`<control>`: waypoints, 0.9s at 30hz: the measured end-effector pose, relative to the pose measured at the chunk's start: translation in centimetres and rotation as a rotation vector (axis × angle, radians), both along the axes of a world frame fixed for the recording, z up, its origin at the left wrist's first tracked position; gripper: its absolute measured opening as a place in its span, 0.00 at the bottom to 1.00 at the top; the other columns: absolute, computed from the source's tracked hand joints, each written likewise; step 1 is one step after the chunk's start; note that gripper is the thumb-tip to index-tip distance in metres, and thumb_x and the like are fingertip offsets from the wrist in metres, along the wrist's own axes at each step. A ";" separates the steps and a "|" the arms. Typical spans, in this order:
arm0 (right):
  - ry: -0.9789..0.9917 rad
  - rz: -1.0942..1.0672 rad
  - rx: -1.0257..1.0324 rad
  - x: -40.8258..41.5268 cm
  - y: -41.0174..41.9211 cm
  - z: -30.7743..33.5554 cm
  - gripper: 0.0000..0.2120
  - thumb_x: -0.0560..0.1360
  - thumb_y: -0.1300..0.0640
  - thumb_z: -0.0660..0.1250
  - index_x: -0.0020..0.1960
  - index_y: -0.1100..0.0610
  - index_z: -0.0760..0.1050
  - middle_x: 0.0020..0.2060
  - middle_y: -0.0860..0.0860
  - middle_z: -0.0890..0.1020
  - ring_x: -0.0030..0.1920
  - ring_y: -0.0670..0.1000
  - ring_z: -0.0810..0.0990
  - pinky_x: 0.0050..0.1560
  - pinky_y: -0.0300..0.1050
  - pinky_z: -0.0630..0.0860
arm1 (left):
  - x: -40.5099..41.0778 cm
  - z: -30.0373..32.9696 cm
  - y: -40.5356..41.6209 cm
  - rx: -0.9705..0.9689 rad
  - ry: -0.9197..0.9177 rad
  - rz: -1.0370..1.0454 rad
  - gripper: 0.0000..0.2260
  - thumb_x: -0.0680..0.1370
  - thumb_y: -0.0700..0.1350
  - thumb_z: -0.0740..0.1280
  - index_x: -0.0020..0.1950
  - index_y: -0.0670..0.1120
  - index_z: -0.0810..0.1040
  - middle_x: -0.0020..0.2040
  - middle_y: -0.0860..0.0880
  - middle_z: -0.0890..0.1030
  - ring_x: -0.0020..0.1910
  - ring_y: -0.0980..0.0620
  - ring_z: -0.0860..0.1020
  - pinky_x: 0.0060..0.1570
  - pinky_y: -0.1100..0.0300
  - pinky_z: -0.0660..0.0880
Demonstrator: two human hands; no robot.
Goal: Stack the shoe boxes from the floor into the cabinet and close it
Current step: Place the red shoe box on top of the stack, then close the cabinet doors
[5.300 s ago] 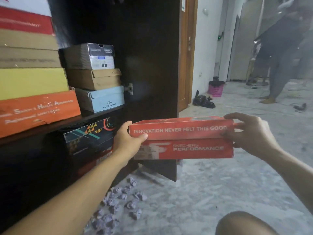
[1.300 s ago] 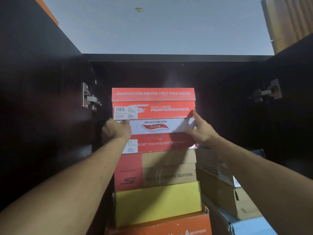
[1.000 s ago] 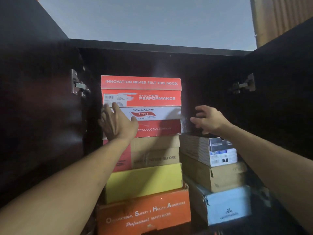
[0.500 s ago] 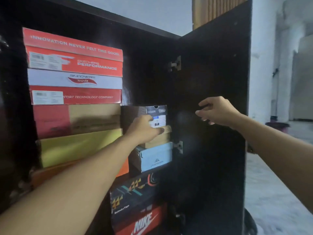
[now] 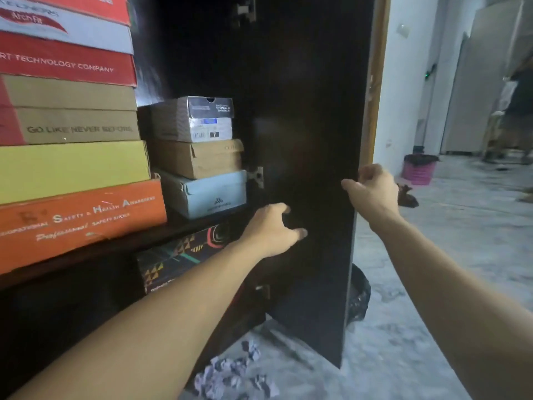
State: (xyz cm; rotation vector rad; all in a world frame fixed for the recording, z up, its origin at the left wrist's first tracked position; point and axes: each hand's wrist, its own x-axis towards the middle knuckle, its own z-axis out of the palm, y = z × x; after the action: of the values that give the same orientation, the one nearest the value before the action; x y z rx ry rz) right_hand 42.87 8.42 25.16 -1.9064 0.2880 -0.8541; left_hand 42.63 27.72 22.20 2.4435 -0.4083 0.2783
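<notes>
Dark shelf (image 5: pixel 178 230): orange box (image 5: pixel 80 219) bottoms the left stack, pale blue box (image 5: pixel 206 193) bottoms the right, side by side. Floor (image 5: pixel 450 241): crumpled paper (image 5: pixel 233 373), pink bin (image 5: pixel 419 170).

The tall stack of shoe boxes (image 5: pixel 66 116) runs off the top and left edges, the patterned box (image 5: pixel 178 255) below the shelf sinks into shadow behind the left forearm, and the right hand's fingertips (image 5: pixel 364 173) vanish round the cabinet door's (image 5: pixel 311 125) edge.
</notes>
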 end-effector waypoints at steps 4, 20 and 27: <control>0.086 0.063 -0.004 1.1 -0.8 -1.6 0.26 0.75 0.54 0.71 0.68 0.53 0.63 0.61 0.52 0.75 0.58 0.52 0.76 0.56 0.47 0.76 | 0.5 -2.2 -1.0 -0.028 -0.002 -0.002 0.29 0.71 0.56 0.73 0.70 0.48 0.72 0.69 0.48 0.74 0.67 0.49 0.73 0.65 0.57 0.68; -0.158 0.141 -0.032 1.3 0.8 -1.8 0.28 0.80 0.41 0.56 0.43 0.65 0.78 0.38 0.59 0.82 0.40 0.56 0.82 0.42 0.50 0.83 | 0.9 -8.2 -4.2 -0.325 -0.071 -0.024 0.40 0.69 0.58 0.74 0.76 0.47 0.63 0.74 0.48 0.67 0.73 0.49 0.66 0.70 0.51 0.67; -0.124 0.546 0.059 0.0 4.5 -1.2 0.18 0.79 0.49 0.64 0.45 0.64 0.82 0.36 0.55 0.85 0.36 0.52 0.85 0.37 0.46 0.83 | 0.8 -8.8 -1.8 -0.427 -0.180 0.011 0.39 0.63 0.65 0.72 0.70 0.53 0.68 0.66 0.53 0.75 0.65 0.55 0.73 0.63 0.53 0.74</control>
State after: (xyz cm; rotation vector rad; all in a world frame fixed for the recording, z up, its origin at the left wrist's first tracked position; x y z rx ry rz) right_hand 42.87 12.88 23.94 -1.7419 -0.2728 -0.5791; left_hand 43.48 25.89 13.39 2.0096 -0.3684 0.5350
